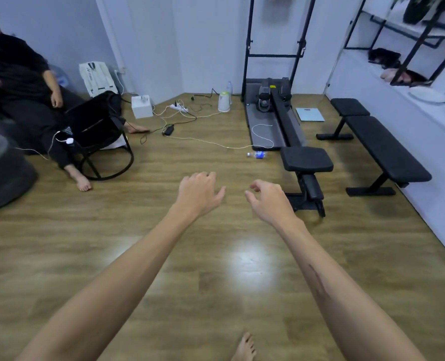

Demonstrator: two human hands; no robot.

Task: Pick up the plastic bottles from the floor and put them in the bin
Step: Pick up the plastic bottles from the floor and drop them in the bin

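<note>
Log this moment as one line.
left hand: empty | right hand: empty | bottle: on floor by bench | bin: unseen

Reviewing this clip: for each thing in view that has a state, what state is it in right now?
Left hand: open, fingers loosely curled, holding nothing.
Right hand: open, fingers loosely curled, holding nothing.
Plastic bottle: lying on its side on the floor, beside the padded stool, untouched.
Second bottle: upright by the wall, behind the kettle.
Kettle: upright on the floor, lid down.
Power strip: plugs in it.
Bin: not clearly in view.
</note>
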